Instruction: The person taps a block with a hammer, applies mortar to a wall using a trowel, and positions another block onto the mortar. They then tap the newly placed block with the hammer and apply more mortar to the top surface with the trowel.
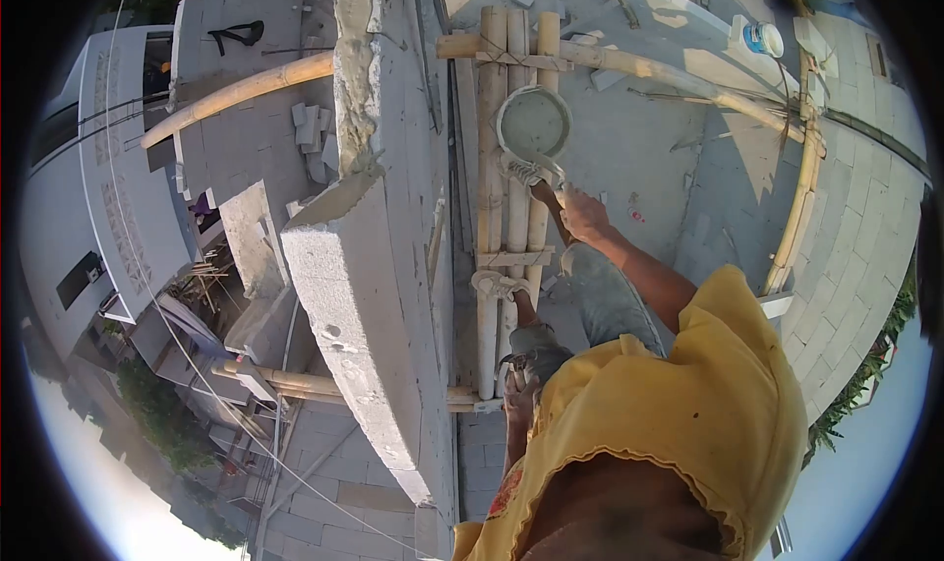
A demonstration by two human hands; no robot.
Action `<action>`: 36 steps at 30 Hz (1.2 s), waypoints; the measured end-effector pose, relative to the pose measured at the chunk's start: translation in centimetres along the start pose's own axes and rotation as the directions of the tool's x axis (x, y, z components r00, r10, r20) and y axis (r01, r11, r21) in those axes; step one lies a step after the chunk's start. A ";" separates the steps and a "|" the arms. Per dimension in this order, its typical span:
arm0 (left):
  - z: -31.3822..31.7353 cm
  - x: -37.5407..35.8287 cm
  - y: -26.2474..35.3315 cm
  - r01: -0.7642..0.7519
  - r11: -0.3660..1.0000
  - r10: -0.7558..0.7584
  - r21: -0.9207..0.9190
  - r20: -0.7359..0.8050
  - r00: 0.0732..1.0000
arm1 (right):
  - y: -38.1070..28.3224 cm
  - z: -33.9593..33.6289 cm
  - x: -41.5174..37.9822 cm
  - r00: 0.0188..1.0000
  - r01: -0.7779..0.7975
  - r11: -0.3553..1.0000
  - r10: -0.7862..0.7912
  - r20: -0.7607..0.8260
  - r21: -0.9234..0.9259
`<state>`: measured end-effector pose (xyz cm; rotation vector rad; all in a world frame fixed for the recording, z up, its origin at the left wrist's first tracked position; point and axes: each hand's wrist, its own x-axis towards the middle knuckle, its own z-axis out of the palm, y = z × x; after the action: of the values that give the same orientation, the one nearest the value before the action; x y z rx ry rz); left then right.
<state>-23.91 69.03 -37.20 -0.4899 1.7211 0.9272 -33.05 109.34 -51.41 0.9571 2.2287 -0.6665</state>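
Observation:
My right hand (pixel 585 216) is closed around the handle of a trowel (pixel 551 168), whose shape is partly lost against the bucket's rim. The round bucket (pixel 503 133) holds wet grey mortar (pixel 535 123) and stands on the bamboo poles just ahead of my feet. Down by my knee, my left hand (pixel 520 402) is closed near a small dark object; what it grips I cannot make out. Beside me on the left runs a pale block wall (pixel 369 315), with rough mortar (pixel 356 99) along its farther, lower top.
Both feet stand on a narrow bamboo platform (pixel 489 197) with open drops around it. Bamboo poles (pixel 241 94) cross through the wall. A white paint bucket (pixel 763 40) sits at the upper right. Broken blocks (pixel 313 133) lie below on the left. A thin cable (pixel 147 286) hangs at left.

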 end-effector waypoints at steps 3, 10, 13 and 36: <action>-0.4 -0.6 -3.5 0.047 0.996 -0.047 -0.074 0.010 0.999 | 0.3 2.8 7.6 0.990 -0.067 0.996 0.073 0.120 -0.053; 0.5 -1.3 -6.2 0.155 0.971 -0.149 -0.183 0.046 0.988 | 1.1 5.0 10.6 0.990 -0.064 0.997 0.070 0.123 -0.053; 1.5 -1.5 -3.4 0.127 0.936 -0.114 -0.329 0.060 0.992 | 3.2 4.7 4.6 1.000 0.009 1.000 -0.009 -0.028 -0.009; -1.4 -10.7 -3.0 -0.546 0.702 0.234 -0.456 -0.577 0.782 | -20.2 11.9 -22.9 0.422 -0.619 0.731 0.000 0.906 0.288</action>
<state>-18.91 64.85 -28.09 -0.8334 2.0017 1.8469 -31.94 78.84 -39.41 0.9720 0.8298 -1.3407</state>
